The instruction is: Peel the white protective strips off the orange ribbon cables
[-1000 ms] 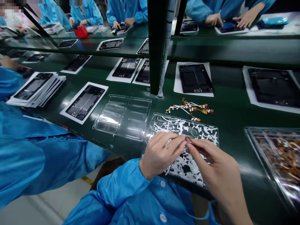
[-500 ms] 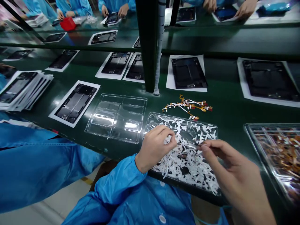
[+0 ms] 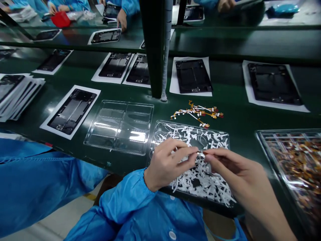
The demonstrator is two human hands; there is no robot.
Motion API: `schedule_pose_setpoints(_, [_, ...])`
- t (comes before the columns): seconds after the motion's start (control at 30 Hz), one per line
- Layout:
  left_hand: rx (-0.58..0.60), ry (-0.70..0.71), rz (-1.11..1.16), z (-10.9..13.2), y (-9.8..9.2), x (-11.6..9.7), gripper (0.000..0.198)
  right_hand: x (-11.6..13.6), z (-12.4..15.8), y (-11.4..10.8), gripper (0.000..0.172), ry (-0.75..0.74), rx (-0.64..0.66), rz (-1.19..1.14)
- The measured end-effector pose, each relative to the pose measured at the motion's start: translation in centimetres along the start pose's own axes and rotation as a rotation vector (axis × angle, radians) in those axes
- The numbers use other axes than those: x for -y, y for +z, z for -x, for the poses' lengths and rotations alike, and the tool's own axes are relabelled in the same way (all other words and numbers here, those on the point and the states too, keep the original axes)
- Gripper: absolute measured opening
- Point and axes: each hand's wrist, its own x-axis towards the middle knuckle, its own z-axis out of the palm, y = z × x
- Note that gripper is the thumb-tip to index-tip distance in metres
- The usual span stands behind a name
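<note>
Over a clear tray (image 3: 160, 124) of white paper scraps (image 3: 213, 187), both my hands meet at one small flex part (image 3: 201, 153). My left hand (image 3: 173, 160) pinches its left end between thumb and fingers. On the other side my right hand (image 3: 233, 167) holds the right end between thumb and forefinger. The part looks orange and whitish, mostly covered by my fingertips. Just behind the scrap tray lies a loose pile of orange flex cables (image 3: 198, 113) with white strips. Another clear tray (image 3: 265, 147) at the right holds many orange flex cables.
An empty clear divided tray (image 3: 120, 127) lies left of the scraps. Black device housings (image 3: 72, 112) on white sheets line the green bench. A dark post (image 3: 154, 50) rises behind the trays. A co-worker's blue sleeve (image 3: 45, 180) is at the left; other people work across the bench.
My left hand has moved right and its fingers have closed on the part by my right fingertips. The view has shifted slightly. Across the bench, a person's hands have moved with a housing.
</note>
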Motion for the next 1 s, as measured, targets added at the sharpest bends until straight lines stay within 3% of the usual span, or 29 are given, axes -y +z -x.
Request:
schedule_pose_setpoints(0.1, [-0.016, 0.150, -0.152, 0.5, 0.1, -0.5, 0.019, 0.2, -0.2, 0.2, 0.027, 0.017, -0.002, -0.053])
schedule_pose_setpoints(0.23, [-0.037, 0.163, -0.180, 0.6, 0.2, -1.0, 0.016, 0.4, -0.4, 0.3, 0.026, 0.028, 0.005, -0.089])
schedule_pose_setpoints(0.5, [0.056, 0.161, -0.228, 0.4, 0.6, -0.2, 0.016, 0.9, -0.2, 0.6, 0.022, -0.030, 0.053, -0.060])
schedule_pose_setpoints(0.7, [0.085, 0.141, -0.252, 0.4, 0.9, 0.1, 0.003, 0.4, -0.2, 0.5, 0.021, -0.062, 0.080, 0.014])
schedule_pose_setpoints(0.77, [0.126, 0.081, -0.239, 0.5, 0.6, 0.6, 0.006, 0.1, -0.1, -0.1, 0.021, -0.070, 0.048, 0.094])
schedule_pose_setpoints(0.83, [0.188, -0.075, -0.132, 0.5, 0.2, 1.0, 0.011, -0.1, 0.0, -0.7, 0.022, -0.070, 0.022, 0.157])
schedule_pose_setpoints(0.93, [0.296, -0.340, 0.199, 0.0, -0.1, 0.9, 0.027, 0.2, 0.1, -1.2, 0.025, -0.072, 0.045, 0.178])
schedule_pose_setpoints(1.0, [0.317, -0.400, 0.371, -0.7, 0.0, 0.4, 0.024, 0.5, 0.1, -1.2, 0.026, -0.064, 0.085, 0.157])
